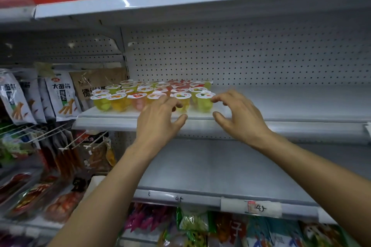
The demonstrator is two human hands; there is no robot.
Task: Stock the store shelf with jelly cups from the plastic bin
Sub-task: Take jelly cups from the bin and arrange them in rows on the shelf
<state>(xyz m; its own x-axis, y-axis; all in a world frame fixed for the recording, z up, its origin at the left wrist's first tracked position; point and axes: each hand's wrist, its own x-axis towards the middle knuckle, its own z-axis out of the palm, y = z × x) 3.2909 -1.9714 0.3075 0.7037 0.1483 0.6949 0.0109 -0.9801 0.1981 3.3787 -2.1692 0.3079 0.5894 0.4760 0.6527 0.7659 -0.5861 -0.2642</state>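
The white store shelf [281, 104] runs across the middle at about chest height, backed by pegboard, and most of its right part is bare. Both bare forearms reach up to its front edge from below. The left hand [158, 120] is palm down at the lip, fingers bent over the front row of cups and thumb spread out to the side; its grip is apart and nothing sits in it. The right hand [241, 116] is beside it, well arched, fingers curved forward and thumb held underneath, its grip also apart and empty, with the fingertips just beside the end cup.

The jelly cups [128, 94] stand upright in tight rows on the left part of the shelf. They are clear tubs of yellow, green and pink jelly under white printed lids. The end cup [203, 102] at the front right is yellow-green.
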